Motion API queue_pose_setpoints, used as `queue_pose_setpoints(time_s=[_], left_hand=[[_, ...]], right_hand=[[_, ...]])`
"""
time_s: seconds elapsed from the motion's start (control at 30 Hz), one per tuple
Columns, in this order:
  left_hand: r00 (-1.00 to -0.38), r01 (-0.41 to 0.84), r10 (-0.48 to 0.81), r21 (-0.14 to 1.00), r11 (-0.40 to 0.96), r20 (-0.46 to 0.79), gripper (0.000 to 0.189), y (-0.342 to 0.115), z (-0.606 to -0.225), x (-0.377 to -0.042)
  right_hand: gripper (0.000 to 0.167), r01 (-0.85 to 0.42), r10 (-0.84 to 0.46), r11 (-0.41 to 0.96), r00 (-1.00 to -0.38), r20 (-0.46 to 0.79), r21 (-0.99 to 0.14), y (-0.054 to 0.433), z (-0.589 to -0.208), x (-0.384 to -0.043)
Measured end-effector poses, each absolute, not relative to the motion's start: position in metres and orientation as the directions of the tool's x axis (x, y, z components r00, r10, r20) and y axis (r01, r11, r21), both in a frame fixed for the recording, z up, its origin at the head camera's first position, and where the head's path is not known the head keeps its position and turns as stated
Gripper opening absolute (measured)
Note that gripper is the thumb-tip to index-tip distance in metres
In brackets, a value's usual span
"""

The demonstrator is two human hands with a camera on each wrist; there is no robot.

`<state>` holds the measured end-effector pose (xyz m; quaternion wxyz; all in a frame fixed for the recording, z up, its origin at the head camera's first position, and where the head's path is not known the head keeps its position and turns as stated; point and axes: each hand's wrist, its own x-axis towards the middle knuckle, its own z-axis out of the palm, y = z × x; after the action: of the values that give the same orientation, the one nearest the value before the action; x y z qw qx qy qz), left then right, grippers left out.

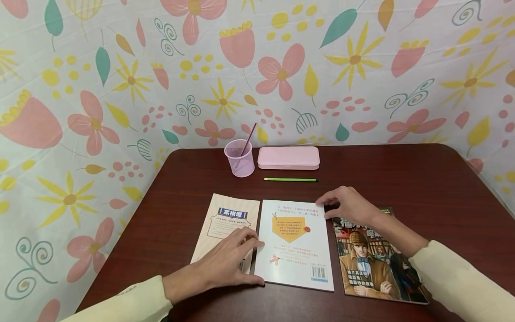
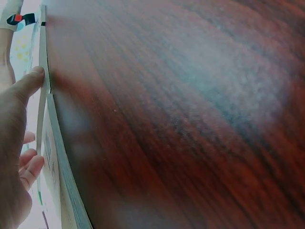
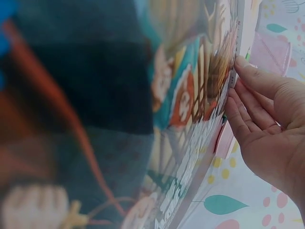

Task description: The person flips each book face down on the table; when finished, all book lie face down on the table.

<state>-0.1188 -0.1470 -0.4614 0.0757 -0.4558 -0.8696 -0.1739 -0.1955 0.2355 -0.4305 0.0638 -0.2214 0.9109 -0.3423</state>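
A white book (image 1: 295, 243) with an orange pennant-shaped text box and a barcode lies flat on the table, between my hands. My left hand (image 1: 229, 259) is at its lower left corner, with the thumb at the bottom edge and the fingertips by the left side. At the upper right corner, my right hand (image 1: 348, 203) touches the book's edge with extended fingers and thumb. Partly under my left hand lies a beige book (image 1: 227, 214) with a blue title label. Below my right wrist is a glossy book (image 1: 364, 268) showing a person in a checked cap.
A dark wooden table (image 1: 193, 170) carries everything. Behind the books are a green pencil (image 1: 290, 180), a pink pencil case (image 1: 288, 157) and a lilac mesh cup (image 1: 240, 163) with a dark pencil in it. A flower-patterned cloth (image 1: 257, 103) hangs behind the table.
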Motion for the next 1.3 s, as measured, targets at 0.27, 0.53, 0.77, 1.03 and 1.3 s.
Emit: queue_pose_setpoints(time_s=[0.27,0.53,0.77,1.03,1.3], left_hand=[[-0.599,0.799,0.759,0.248,0.548,0.256,0.08,-0.148,-0.46,-0.118],[-0.664,0.737,0.723,0.329,0.591,0.188,0.084,-0.149,-0.457,-0.118],[-0.741,0.623,0.655,0.516,0.588,0.148,0.075,-0.149,-0.454,-0.12],[-0.796,0.416,0.599,0.797,0.438,0.086,0.055,-0.148,-0.449,-0.134],[-0.784,0.327,0.621,0.87,0.37,0.031,0.051,-0.139,-0.434,-0.148]], right_hand=[[0.033,-0.358,-0.445,0.664,-0.895,0.038,-0.656,0.236,-0.431,-0.195],[0.033,-0.367,-0.452,0.654,-0.891,0.048,-0.662,0.236,-0.431,-0.195],[0.039,-0.374,-0.457,0.62,-0.887,0.07,-0.69,0.24,-0.432,-0.191],[0.046,-0.385,-0.443,0.587,-0.889,0.115,-0.712,0.259,-0.43,-0.187],[0.045,-0.359,-0.412,0.617,-0.906,0.102,-0.7,0.29,-0.431,-0.182]])
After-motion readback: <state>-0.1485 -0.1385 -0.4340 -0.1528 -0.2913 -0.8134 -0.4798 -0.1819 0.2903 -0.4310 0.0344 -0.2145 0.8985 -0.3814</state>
